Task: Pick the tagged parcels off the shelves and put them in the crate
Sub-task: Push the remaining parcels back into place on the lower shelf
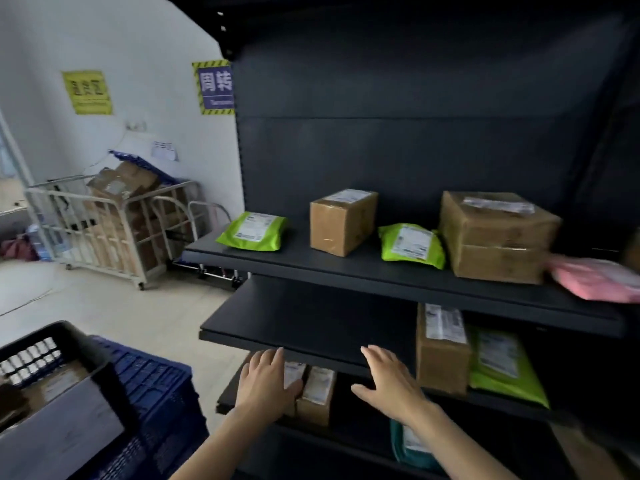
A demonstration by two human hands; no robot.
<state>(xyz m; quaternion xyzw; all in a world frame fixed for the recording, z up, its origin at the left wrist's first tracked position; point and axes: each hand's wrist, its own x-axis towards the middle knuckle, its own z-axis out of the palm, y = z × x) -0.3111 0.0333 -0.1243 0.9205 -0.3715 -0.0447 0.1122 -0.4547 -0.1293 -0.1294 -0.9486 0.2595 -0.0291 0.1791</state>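
Head view: both hands reach toward the dark shelving, fingers spread and holding nothing.
Left hand (265, 384) lies against a small brown box (316, 393) on a low shelf (225, 400); right hand (388, 379) hovers beside it. More tagged parcels, green mailers (252, 231) and cartons (341, 221), sit above. Black crate (100, 362) stands at left.

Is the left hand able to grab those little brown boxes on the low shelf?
Probably yes. The left hand already rests against the small brown boxes, fingers spread, and nothing sits between them.
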